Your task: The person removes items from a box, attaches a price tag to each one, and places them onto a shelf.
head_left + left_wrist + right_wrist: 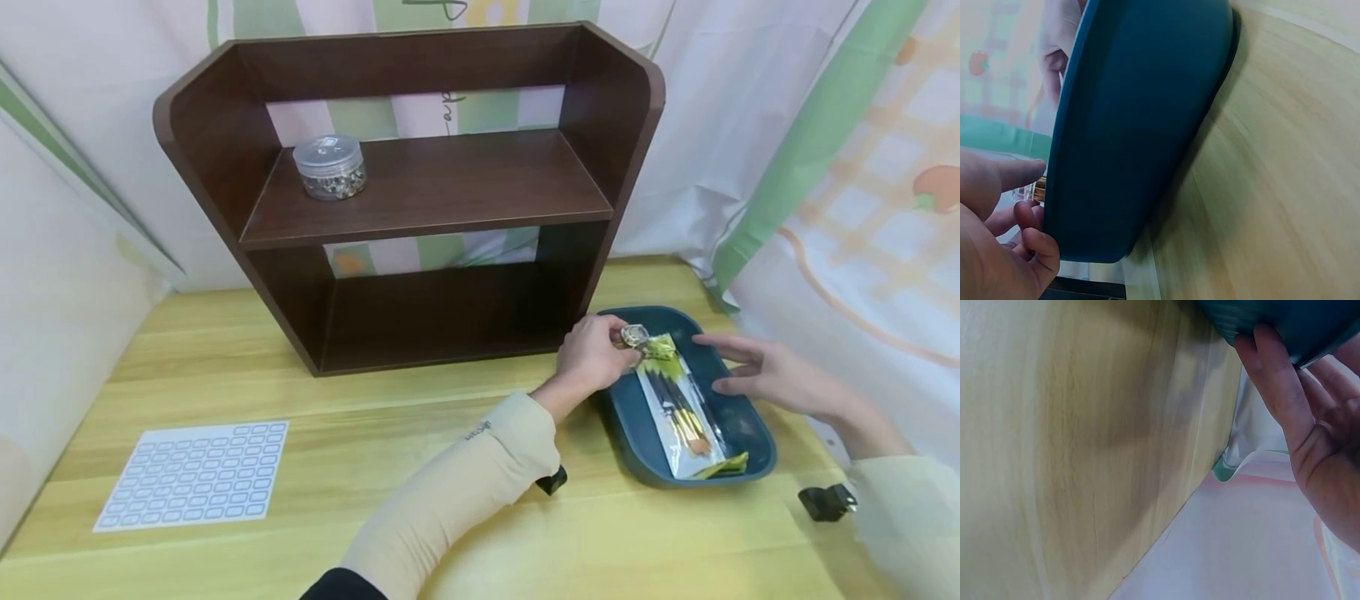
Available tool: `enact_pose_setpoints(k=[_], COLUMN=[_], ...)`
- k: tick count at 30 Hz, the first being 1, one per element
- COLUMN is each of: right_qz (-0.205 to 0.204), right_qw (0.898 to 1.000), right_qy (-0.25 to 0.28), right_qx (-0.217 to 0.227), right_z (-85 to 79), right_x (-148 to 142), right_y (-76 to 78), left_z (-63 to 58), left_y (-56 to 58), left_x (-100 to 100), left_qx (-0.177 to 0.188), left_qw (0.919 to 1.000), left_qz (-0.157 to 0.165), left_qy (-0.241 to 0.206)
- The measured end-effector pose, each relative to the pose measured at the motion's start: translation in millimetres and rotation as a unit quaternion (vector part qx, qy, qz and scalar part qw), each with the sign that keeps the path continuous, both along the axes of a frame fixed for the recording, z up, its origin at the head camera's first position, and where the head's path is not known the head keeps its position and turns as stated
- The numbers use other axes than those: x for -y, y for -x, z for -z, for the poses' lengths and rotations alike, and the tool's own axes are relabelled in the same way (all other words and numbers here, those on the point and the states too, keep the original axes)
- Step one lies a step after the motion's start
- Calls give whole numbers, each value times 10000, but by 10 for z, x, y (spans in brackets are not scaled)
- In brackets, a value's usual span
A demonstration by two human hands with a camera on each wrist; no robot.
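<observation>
At the blue tray's [626, 442] far left corner, my left hand [592, 354] pinches a small clear container [634, 335] with gold-coloured contents. The left wrist view shows thumb and fingers around this clear container [1025, 192], partly behind the tray wall [1129, 125]. A pack of paintbrushes [678, 408] in clear and green wrapping lies in the tray. My right hand [772, 375] is at the tray's right rim, its fingers loosely extended. In the right wrist view, fingertips of the right hand [1310, 412] touch the outer tray wall [1297, 325].
A dark brown two-tier shelf [427, 179] stands behind and left of the tray. On its upper board sits a clear lidded jar [330, 168] of small metallic pieces. A sheet of blue-outlined labels [197, 475] lies at the table's left. Patterned curtains [847, 167] surround the table.
</observation>
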State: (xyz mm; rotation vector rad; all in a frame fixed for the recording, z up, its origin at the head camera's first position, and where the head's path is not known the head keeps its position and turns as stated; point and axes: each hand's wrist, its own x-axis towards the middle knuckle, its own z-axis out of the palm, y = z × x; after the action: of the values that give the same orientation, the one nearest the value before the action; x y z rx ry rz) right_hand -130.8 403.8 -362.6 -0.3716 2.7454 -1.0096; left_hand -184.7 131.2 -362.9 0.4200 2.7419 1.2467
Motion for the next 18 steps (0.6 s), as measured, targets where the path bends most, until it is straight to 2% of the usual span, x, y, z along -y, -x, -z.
enact_pose_setpoints(k=[5,10,18], right_qz=[12,2,-23], right_qw=[9999,9999,10000], right_qy=[103,105,13], right_qx=[66,45,37], right_z=[3,4,-18], right_x=[5,7,27], right_y=[-3,-2,-23], left_z=[7,37,105], left_y=[4,21,14], left_x=[-14,-12,19], left_qx=[-110,-284,-603], left_qw=[9996,9989,9978], left_qz=[-164,-196,-140], left_qy=[198,326,241])
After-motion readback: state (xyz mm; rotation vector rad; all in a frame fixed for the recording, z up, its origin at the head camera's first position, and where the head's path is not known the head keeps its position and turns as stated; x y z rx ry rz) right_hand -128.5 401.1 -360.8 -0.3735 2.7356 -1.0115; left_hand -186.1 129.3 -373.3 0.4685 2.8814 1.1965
